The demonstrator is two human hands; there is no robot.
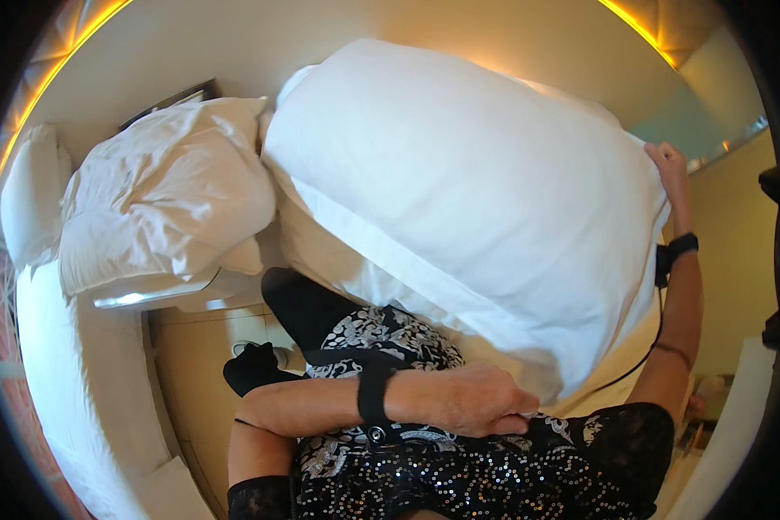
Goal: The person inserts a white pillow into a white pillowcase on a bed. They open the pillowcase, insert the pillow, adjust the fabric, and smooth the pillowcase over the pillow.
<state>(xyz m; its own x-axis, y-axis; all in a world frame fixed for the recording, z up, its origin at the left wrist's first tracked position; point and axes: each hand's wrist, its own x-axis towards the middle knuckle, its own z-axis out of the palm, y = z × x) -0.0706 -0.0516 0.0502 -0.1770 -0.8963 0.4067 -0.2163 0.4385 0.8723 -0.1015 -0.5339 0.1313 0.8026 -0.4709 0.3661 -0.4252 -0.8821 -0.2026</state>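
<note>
Pinching the white-cased pillow [459, 191], mid-scene, at its far right corner with the right hand [669, 165] closed, and with the left hand [472, 400] curled beside the near corner, can't tell if gripping—likely soft, light, saggy, best held by both corners!

Looks like a bedroom; home or hotel, can't tell which. Evidence: what reads as a white-sheeted bed [87, 390] along the left, pale pillows [182, 191] heaped near its far end, and a big white bedding bundle [459, 191] in the middle. Plain beige wall [243, 43], warm yellow strip lights [640, 31] and a tiled floor [182, 364] fit living quarters.
</note>
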